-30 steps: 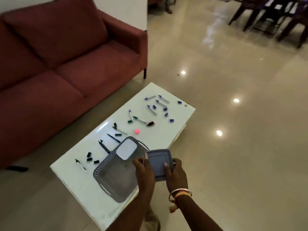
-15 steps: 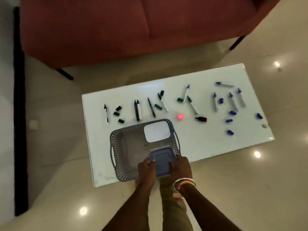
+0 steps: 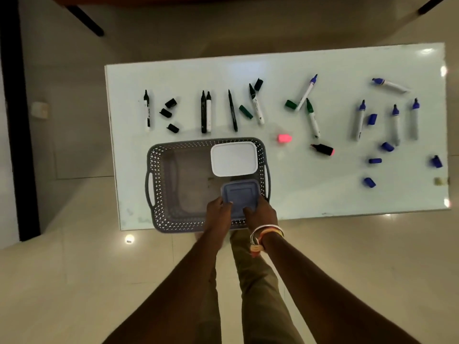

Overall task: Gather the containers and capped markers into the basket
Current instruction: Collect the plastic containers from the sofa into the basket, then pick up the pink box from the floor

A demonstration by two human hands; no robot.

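Blue-lidded container [image 3: 240,196], gripped at its near edge by your left hand [image 3: 218,212] and right hand [image 3: 260,213], occupies the basket's [image 3: 155,165] near-right corner beside the white container [image 3: 233,158], presumably keeping space for markers [image 3: 203,111].

Your basket [image 3: 154,170] is grey, its walls patterned all over with small holes. In it you have a white container [image 3: 233,158] and a dull blue-grey container [image 3: 241,194]. The tabletop [image 3: 198,75] is glossy white. On it lie black markers [image 3: 203,112], black caps [image 3: 166,112], a green-tipped marker [image 3: 312,117], green caps [image 3: 246,112], blue-tipped markers [image 3: 360,120] with pale barrels, blue caps [image 3: 387,147], a pink cap [image 3: 284,138] and a black highlighter [image 3: 323,149] with a pink end. Your bangles [image 3: 270,229] are silver and orange.
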